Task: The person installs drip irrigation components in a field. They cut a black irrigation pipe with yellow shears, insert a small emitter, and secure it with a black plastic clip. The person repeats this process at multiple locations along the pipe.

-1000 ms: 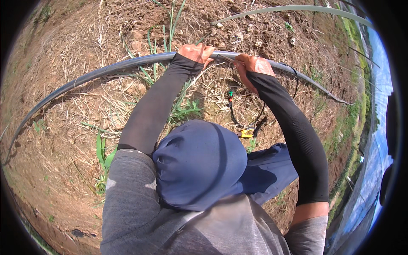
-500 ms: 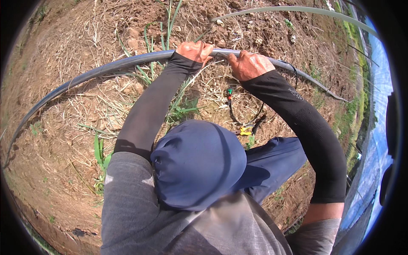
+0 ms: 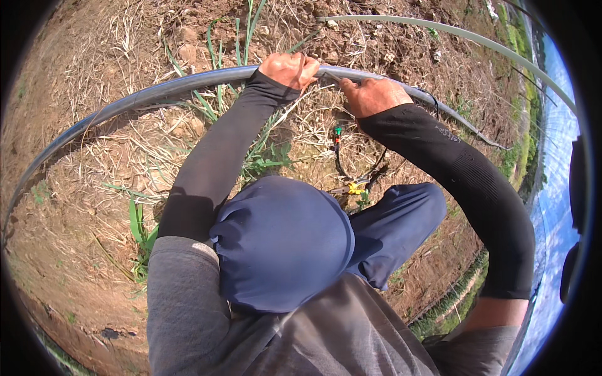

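Note:
A long grey-black pipe (image 3: 163,91) curves across the ground in front of me. My left hand (image 3: 290,70) is wrapped round it near the middle, knuckles up. Just to its right, my right hand (image 3: 376,97) is closed against the near side of the pipe. A thin pointed thing shows between the right fingertips and the pipe, too small to name for certain. On the soil below my right hand lies a thin black tube with a green-and-red fitting (image 3: 337,133). Beside it rests a yellow-handled hand tool (image 3: 356,187), partly behind my knee.
A pale flat strip (image 3: 451,30) arches over the ground at the upper right. A thin black loop (image 3: 433,99) hangs by the pipe. Dry straw, clods and green weeds (image 3: 139,232) cover the soil. My bent blue-trousered knees (image 3: 285,244) fill the near middle.
Both hands stay on the pipe and have shifted slightly in the picture. My right knee and right elbow have moved a little. More of the yellow-handled tool shows now.

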Tool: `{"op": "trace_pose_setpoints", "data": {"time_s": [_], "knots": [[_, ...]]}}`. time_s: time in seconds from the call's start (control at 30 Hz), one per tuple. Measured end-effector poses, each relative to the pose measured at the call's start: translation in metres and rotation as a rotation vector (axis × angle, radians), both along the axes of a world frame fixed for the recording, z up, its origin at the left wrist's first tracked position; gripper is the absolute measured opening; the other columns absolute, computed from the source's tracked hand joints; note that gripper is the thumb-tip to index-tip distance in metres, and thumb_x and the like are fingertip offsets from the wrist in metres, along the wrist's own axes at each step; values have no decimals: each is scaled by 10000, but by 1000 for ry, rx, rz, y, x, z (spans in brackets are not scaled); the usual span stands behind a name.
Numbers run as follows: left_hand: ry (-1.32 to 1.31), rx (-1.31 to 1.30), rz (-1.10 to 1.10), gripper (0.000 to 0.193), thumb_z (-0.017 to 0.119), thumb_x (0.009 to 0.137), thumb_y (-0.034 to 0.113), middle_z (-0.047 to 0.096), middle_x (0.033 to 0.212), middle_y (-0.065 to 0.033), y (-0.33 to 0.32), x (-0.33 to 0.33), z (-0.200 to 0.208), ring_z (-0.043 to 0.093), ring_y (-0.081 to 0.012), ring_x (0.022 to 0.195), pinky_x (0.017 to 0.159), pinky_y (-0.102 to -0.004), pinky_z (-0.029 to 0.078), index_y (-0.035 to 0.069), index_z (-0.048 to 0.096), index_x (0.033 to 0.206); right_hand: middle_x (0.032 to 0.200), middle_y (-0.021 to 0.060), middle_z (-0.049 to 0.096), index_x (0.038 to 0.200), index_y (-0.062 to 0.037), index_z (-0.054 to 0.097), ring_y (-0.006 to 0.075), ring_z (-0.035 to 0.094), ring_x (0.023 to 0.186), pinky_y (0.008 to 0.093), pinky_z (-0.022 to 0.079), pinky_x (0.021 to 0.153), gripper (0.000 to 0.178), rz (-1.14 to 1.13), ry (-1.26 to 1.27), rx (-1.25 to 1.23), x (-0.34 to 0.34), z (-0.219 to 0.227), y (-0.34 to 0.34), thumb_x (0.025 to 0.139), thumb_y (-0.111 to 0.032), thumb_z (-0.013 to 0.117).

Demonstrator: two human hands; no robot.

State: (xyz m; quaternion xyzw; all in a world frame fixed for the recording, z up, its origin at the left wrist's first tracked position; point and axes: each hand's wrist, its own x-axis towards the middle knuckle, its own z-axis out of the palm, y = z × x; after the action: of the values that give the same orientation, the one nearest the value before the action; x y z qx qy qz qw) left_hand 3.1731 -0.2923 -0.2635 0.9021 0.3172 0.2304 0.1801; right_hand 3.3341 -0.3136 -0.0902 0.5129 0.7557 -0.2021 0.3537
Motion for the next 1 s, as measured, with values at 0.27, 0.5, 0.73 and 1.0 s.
{"op": "trace_pose_setpoints", "data": {"time_s": [0.27,0.5,0.73,1.0], "knots": [[-77,157,49,218,651,827,304,547,637,-39,1,7,-21,620,-182,544,521,-315,517,134,517,853,692,11,522,1195,-23,612,59,440,481,204,321,362,299,-1656,462,-456,31,-4,25,966,-147,466],[-70,226,90,185,608,848,290,554,612,-42,0,8,-21,617,-169,504,473,-308,512,141,498,842,620,205,598,1227,-62,613,327,668,641,444,525,561,338,-57,40,-91,10,3,14,935,-124,454],[-124,252,68,116,590,849,247,538,580,-29,1,8,-21,605,-166,490,448,-304,488,147,533,840,729,88,579,1253,-73,559,178,554,520,315,412,398,317,-939,326,-353,29,-1,17,954,-133,473],[-62,188,71,217,693,779,302,607,691,-32,-3,5,-20,632,-165,558,510,-292,516,139,572,856,703,-1,496,1212,-29,573,35,372,473,192,274,364,313,-1445,449,-460,20,-2,34,968,-148,418]]}}
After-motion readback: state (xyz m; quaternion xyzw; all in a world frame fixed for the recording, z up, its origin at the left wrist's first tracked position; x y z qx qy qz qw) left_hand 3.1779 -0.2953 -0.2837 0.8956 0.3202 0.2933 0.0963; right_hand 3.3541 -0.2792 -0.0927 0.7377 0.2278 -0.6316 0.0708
